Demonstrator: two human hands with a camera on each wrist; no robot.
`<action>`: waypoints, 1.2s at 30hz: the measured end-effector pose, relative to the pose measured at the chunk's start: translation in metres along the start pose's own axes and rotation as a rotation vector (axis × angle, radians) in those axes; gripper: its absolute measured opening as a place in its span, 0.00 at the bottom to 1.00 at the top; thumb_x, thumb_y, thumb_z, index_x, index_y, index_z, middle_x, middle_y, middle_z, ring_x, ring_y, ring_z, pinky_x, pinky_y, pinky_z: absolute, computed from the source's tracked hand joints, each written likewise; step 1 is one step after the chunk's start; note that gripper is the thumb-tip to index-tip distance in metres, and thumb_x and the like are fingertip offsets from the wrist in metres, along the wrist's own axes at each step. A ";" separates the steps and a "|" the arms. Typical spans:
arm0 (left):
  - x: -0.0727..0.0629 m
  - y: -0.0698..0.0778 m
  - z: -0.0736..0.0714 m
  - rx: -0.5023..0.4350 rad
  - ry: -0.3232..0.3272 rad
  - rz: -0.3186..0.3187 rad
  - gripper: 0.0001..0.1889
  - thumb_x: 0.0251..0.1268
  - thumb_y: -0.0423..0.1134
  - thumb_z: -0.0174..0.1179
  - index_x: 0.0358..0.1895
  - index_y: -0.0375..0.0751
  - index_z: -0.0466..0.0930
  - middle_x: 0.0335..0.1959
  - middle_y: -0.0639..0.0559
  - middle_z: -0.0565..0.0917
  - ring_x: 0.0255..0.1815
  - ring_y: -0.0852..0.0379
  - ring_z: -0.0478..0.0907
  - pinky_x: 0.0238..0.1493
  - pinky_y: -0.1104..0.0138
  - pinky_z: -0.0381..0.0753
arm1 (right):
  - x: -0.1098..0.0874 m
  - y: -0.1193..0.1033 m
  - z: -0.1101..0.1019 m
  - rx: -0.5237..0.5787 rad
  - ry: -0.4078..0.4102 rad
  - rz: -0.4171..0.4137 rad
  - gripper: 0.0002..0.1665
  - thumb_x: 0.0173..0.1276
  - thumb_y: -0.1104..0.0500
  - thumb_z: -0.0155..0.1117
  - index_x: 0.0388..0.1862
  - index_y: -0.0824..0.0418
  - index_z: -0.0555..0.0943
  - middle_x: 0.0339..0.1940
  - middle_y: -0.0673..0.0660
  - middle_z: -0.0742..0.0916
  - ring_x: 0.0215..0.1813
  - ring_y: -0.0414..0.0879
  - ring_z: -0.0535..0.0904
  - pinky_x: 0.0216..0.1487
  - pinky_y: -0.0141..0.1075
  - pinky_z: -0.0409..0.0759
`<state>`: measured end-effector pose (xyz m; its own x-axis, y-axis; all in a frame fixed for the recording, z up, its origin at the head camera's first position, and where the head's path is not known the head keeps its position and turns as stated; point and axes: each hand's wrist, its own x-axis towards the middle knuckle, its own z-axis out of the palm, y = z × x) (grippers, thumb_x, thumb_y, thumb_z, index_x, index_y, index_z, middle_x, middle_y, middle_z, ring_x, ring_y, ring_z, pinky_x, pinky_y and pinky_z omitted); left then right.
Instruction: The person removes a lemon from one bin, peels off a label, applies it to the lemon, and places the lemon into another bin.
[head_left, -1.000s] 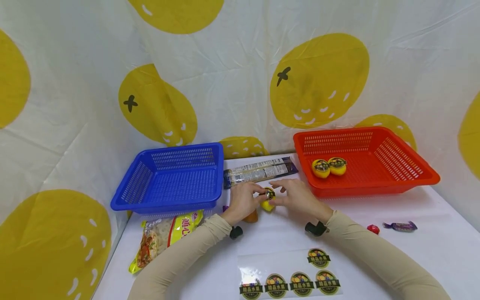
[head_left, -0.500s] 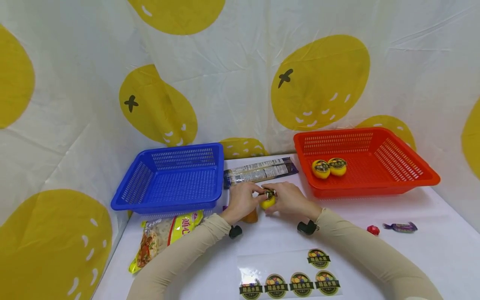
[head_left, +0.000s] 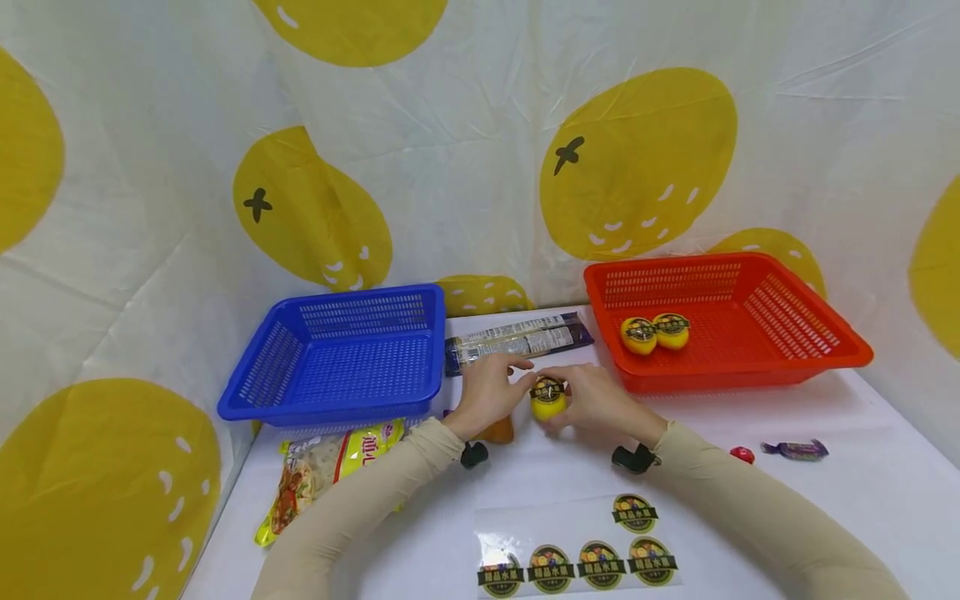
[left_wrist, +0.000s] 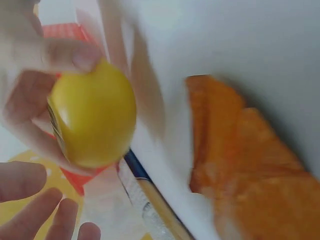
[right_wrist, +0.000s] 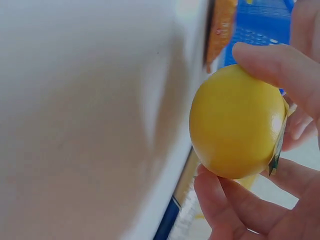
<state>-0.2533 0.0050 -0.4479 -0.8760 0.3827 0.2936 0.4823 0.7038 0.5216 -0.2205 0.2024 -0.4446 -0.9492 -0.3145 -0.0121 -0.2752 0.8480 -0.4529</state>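
My right hand (head_left: 596,402) grips a yellow lemon (head_left: 548,408) between thumb and fingers, above the white table. A round dark label (head_left: 547,390) with gold print sits on its upper side. In the right wrist view, one edge of the label (right_wrist: 277,145) lifts off the peel. My left hand (head_left: 489,395) is close beside the lemon, its fingers (left_wrist: 37,212) parted and holding nothing. Beneath my left hand lies an orange packet (head_left: 497,431), partly hidden. In front of me is a clear sheet (head_left: 540,527) bearing several of the same labels.
A red basket (head_left: 738,367) at right holds two labelled lemons (head_left: 655,333). At left stands a blue basket (head_left: 330,404), with a snack bag (head_left: 330,467) before it. Long noodle packs (head_left: 517,342) lie at the back. Right of my arm are a red candy (head_left: 742,454) and a purple-wrapped candy (head_left: 798,450).
My right hand has closed in around the lemon and taken hold of it. My left hand has let go of the lemon and its fingers have drawn slightly away.
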 end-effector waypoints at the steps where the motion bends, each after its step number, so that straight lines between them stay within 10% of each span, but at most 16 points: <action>1: 0.002 0.002 0.000 -0.007 0.004 0.007 0.12 0.68 0.50 0.66 0.49 0.53 0.91 0.45 0.58 0.92 0.43 0.55 0.87 0.38 0.64 0.76 | -0.005 0.000 -0.004 0.000 -0.005 0.011 0.45 0.46 0.45 0.86 0.66 0.51 0.82 0.46 0.50 0.90 0.37 0.44 0.77 0.39 0.38 0.74; 18: 0.030 0.057 0.034 0.059 -0.044 0.121 0.22 0.67 0.57 0.64 0.61 0.57 0.85 0.55 0.60 0.89 0.54 0.54 0.86 0.48 0.61 0.81 | -0.101 0.021 -0.115 -0.047 0.046 -0.001 0.42 0.44 0.42 0.87 0.61 0.50 0.85 0.48 0.52 0.88 0.44 0.44 0.78 0.36 0.33 0.78; 28: 0.039 0.081 0.058 0.113 -0.025 0.149 0.29 0.64 0.67 0.61 0.64 0.60 0.83 0.62 0.63 0.85 0.58 0.54 0.83 0.50 0.57 0.76 | -0.087 0.095 -0.177 0.011 0.047 0.207 0.51 0.52 0.39 0.82 0.71 0.61 0.75 0.58 0.67 0.84 0.56 0.61 0.77 0.42 0.38 0.80; 36: 0.034 0.089 0.057 0.091 -0.052 0.118 0.31 0.64 0.68 0.59 0.66 0.57 0.81 0.66 0.61 0.82 0.61 0.54 0.79 0.53 0.54 0.74 | -0.060 0.154 -0.204 0.071 0.017 0.305 0.50 0.60 0.43 0.78 0.74 0.66 0.70 0.63 0.77 0.80 0.62 0.71 0.75 0.55 0.64 0.78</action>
<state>-0.2404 0.1151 -0.4370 -0.8135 0.4949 0.3054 0.5815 0.7024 0.4105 -0.2369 0.4389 -0.3315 -0.9890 -0.0421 -0.1419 0.0335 0.8702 -0.4916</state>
